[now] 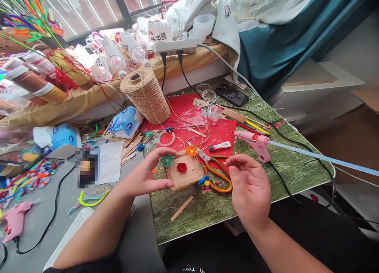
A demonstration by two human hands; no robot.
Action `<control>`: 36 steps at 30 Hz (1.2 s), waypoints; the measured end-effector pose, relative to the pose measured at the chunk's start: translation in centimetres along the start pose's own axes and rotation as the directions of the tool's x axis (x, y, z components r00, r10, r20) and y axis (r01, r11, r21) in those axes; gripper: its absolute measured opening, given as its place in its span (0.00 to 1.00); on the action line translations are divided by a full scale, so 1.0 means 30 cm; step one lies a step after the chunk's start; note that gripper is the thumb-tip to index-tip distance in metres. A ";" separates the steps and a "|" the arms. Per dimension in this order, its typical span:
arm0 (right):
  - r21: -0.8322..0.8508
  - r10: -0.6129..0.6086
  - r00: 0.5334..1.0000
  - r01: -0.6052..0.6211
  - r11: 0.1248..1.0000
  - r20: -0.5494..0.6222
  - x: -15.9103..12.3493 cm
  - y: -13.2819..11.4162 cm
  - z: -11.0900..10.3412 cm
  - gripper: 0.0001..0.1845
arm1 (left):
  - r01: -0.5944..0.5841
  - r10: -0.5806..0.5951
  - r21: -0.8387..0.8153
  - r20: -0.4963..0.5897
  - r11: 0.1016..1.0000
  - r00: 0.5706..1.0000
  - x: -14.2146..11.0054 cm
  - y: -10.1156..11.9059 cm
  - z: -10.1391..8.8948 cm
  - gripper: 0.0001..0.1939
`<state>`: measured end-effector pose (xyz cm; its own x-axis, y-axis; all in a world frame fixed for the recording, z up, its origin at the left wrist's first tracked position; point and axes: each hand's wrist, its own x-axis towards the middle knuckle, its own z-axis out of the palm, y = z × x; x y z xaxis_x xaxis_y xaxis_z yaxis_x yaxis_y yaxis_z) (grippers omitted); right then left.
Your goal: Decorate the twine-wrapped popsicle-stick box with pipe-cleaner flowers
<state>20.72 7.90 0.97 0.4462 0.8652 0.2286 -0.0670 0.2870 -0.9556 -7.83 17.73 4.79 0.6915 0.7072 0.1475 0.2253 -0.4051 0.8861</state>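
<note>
My left hand (145,173) curves around the left side of a small square wooden box (174,178), its thumb at the near edge and its fingers at the far one. Twine-like strands run along the box's sides. A red rose (181,168) sits in the middle of the box, with a teal flower (167,160), an orange flower (191,150) and a blue-and-yellow flower (204,180) at its corners. My right hand (250,186), palm turned inward and fingers loosely bent, is open and holds nothing visible. Beside it lie orange-handled scissors (220,182).
A pink glue gun (256,144) with a long glue stick stands right of the scissors, its cable trailing over the green table (183,229). A craft stick (181,208) lies in front of the box. Behind are a twine spool (146,97), red paper (177,105) and a phone (231,95).
</note>
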 end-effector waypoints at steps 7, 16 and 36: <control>-0.046 0.005 0.998 -0.003 0.999 0.060 -0.006 0.023 -0.013 0.03 | 0.110 -0.103 0.236 -0.044 0.965 0.994 0.008 0.028 0.029 0.45; -0.007 0.082 0.996 -0.082 0.997 -0.020 0.010 0.043 -0.113 0.05 | 0.179 -0.137 0.632 -0.116 0.754 0.984 -0.043 0.161 0.145 0.67; -0.272 -0.004 0.866 0.162 0.949 0.500 0.175 0.004 0.145 0.14 | -0.141 0.301 0.795 -0.055 0.590 0.952 0.018 0.098 0.113 0.21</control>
<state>19.17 14.25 2.86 -0.0594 0.9536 0.2951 0.2513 0.3004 -0.9201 -4.47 14.94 5.98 0.6887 0.5830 0.4311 0.5812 -0.7993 0.1525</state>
